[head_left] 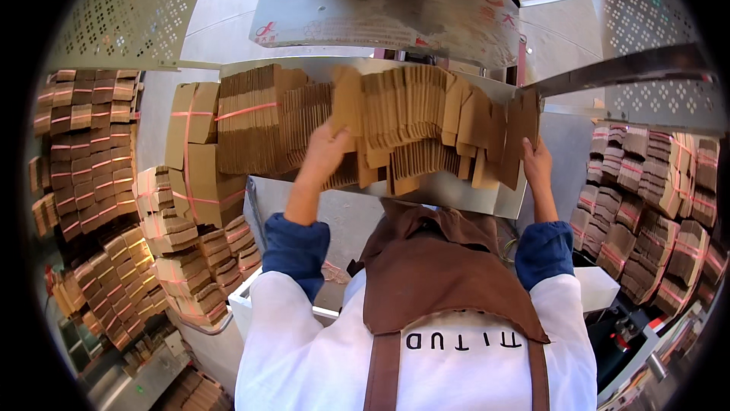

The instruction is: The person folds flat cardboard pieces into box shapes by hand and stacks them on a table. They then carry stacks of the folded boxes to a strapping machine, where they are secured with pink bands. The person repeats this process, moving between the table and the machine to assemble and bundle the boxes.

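A long row of folded cardboard pieces stands on edge across a metal table in front of me. With my left hand I grip the lower edge of a flat cardboard piece, slightly blurred, raised above its neighbours near the row's middle. My right hand is closed on the edge of upright cardboard sheets at the row's right end, thumb on the near side. Some fingers of both hands are hidden behind the cardboard. Left of my left hand stands a cardboard bundle tied with pink strap.
A metal panel rises beyond the table. Strapped cardboard stacks fill the left side, with large flat bundles beside the table. More stacks stand at right. A metal bar juts in at upper right, near perforated panels.
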Demonstrator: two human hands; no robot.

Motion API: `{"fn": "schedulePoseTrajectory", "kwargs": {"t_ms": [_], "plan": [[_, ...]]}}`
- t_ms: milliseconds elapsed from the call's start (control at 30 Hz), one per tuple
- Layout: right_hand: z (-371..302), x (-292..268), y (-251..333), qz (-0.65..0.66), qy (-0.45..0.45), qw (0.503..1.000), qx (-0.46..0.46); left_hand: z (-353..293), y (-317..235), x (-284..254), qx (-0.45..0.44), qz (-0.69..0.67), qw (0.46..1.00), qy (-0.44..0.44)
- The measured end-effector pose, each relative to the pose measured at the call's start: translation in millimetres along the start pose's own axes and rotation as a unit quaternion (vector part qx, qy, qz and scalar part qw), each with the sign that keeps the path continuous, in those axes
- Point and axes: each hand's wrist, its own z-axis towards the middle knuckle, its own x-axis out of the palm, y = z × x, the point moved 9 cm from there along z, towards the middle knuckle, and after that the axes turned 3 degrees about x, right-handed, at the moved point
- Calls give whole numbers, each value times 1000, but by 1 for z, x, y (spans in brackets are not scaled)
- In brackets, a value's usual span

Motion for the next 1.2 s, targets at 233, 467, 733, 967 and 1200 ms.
{"fn": "schedulePoseTrajectory", "kwargs": {"t_ms": [233,467,733,967,1200], "plan": [[23,-11,-24,71,51,996,-14,12,-70,143,-17,59,993,104],[68,4,-101,62,130,989,16,37,11,134,-80,142,986,36],[57,16,-18,130,184,974,0,49,30,146,-92,-10,994,49],[45,26,9,140,190,972,-10,27,46,136,-160,-40,986,33],[39,30,29,167,182,968,-46,18,53,98,-92,-80,988,-92]]}}
